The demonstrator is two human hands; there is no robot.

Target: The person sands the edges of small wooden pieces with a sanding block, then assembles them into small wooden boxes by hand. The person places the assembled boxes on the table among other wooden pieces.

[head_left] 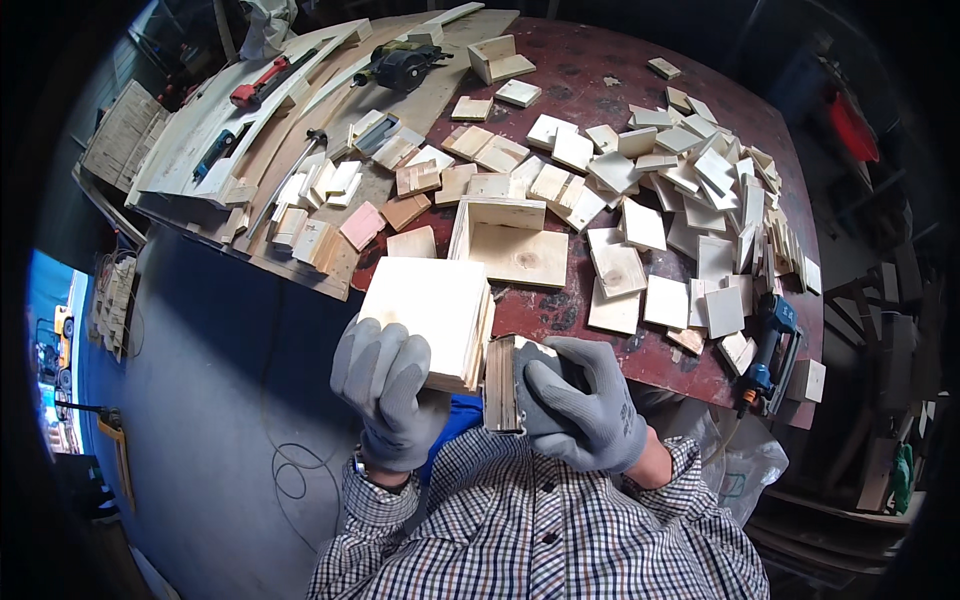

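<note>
Boards, pale, square and stacked, sit in my gloved left hand, its fingers curled around them just in front of the counter. My gloved right hand grips a wooden block wrapped in dark grey, close by the stack's right side. Beyond, loose wooden squares litter the red top; a blue nail gun lies to the right.

One fisheye view looks steeply down from the wearer's head, near the grey-gloved left hand and grey-gloved right hand. It faces forward across the stained, dark-red desk.
</note>
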